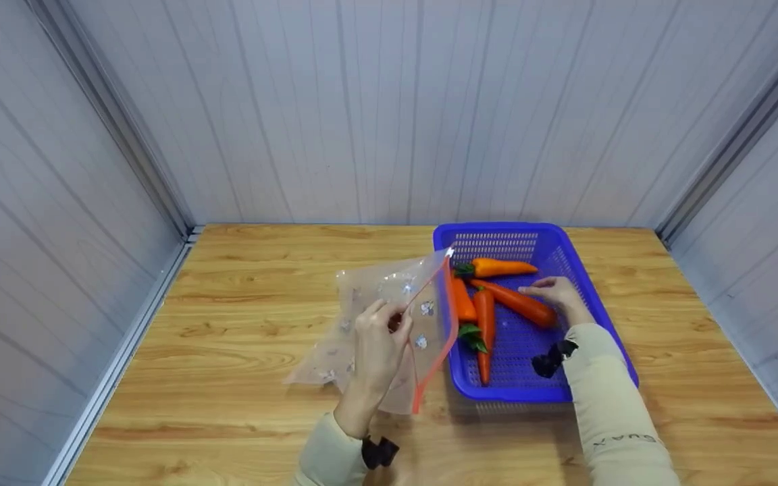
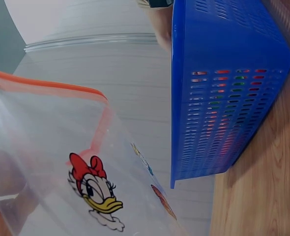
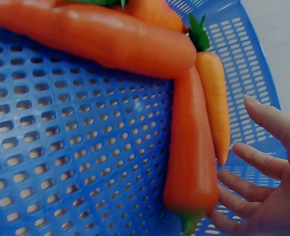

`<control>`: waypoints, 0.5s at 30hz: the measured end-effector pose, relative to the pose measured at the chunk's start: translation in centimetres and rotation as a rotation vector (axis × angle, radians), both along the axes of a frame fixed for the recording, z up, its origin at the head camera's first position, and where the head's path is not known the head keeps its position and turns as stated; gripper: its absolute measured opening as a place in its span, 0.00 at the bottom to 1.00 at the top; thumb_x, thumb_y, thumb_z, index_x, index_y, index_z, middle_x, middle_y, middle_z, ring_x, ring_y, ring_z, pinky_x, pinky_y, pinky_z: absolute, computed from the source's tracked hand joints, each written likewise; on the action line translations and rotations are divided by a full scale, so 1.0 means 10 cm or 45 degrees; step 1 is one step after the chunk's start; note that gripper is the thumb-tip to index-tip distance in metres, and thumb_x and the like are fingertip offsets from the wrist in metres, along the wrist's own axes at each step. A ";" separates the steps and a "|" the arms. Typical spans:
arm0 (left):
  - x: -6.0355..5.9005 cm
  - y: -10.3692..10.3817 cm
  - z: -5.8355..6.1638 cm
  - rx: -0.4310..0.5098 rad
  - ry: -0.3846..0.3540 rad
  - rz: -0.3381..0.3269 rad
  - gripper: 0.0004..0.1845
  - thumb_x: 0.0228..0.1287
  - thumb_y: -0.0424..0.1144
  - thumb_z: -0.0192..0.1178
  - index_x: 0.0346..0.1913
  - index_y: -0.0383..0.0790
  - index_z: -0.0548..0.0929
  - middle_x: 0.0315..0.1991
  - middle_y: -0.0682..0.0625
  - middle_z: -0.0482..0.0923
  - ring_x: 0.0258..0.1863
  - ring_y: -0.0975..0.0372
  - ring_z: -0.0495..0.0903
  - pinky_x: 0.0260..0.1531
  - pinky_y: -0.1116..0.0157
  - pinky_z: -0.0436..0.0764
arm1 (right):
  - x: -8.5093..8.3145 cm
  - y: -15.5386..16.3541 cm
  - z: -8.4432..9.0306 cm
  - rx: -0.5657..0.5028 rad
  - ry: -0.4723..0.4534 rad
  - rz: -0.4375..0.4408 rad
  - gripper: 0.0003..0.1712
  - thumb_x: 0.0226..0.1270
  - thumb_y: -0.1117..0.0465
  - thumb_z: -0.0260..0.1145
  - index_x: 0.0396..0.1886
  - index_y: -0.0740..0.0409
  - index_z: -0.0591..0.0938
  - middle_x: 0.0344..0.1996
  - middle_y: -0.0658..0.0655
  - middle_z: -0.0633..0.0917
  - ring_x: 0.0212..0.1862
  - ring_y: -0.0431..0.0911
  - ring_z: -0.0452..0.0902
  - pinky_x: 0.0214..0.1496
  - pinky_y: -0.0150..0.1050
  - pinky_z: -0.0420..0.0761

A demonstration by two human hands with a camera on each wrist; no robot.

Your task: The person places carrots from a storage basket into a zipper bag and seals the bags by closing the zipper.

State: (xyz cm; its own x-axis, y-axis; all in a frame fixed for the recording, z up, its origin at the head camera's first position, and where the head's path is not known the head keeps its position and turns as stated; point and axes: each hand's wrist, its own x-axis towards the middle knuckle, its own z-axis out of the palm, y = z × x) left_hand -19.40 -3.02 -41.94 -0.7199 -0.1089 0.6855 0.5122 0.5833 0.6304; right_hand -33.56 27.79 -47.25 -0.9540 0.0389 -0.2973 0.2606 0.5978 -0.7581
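Left hand: the left hand (image 1: pixel 379 344) pinches the near edge of the bag's mouth, thumb and fingers closed together on the film
Bag: the clear bag (image 1: pixel 429 331) hangs above the tabletop (image 1: pixel 247 324), its mouth parted and facing the basket; an orange-red strip (image 2: pixel 51 87) edges the mouth, and a cartoon duck (image 2: pixel 96 191) is printed on the film
Basket: the blue basket (image 1: pixel 517 393) stands on the tabletop to the right of the bag, whose mouth overlaps its left rim in the head view
Right hand: the right hand (image 1: pixel 560 294) reaches inside the basket, its fingers spread and holding nothing
Nearest vegetable: the long red vegetable (image 1: pixel 521 304) lies slantwise in the basket, just beside the right fingers; whether they touch, I cannot tell
Other vegetables: the second red vegetable (image 1: pixel 485 327) crosses its narrow end; the leafy orange vegetable (image 1: pixel 463 302) lies by the left wall, and the small orange carrot (image 1: pixel 502 267) lies at the far end
Surroundings: cream sleeves (image 1: pixel 615 405) cover both arms; pale panels (image 1: pixel 389 108) stand around the tabletop
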 end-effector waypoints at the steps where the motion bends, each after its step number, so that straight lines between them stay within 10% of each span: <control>1: 0.00 0.00 0.00 -0.001 0.004 0.004 0.03 0.48 0.25 0.60 0.22 0.30 0.82 0.18 0.49 0.74 0.16 0.64 0.74 0.17 0.75 0.74 | 0.00 0.01 -0.01 0.004 -0.006 0.003 0.35 0.53 0.53 0.64 0.52 0.75 0.68 0.53 0.71 0.68 0.53 0.57 0.63 0.58 0.46 0.62; 15: 0.00 -0.02 -0.02 -0.020 0.024 0.038 0.03 0.46 0.25 0.60 0.21 0.32 0.82 0.18 0.50 0.74 0.16 0.64 0.74 0.17 0.75 0.74 | 0.01 -0.02 -0.17 0.018 -0.143 0.007 0.35 0.48 0.60 0.69 0.55 0.70 0.69 0.56 0.71 0.65 0.51 0.55 0.63 0.55 0.45 0.66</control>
State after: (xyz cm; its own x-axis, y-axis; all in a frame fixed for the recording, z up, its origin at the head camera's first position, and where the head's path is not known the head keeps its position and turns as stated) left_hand -19.42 -3.21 -42.16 -0.7033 -0.1193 0.7009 0.5064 0.6079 0.6116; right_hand -33.46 27.62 -48.91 -0.9148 0.0386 -0.4021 0.3403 0.6099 -0.7157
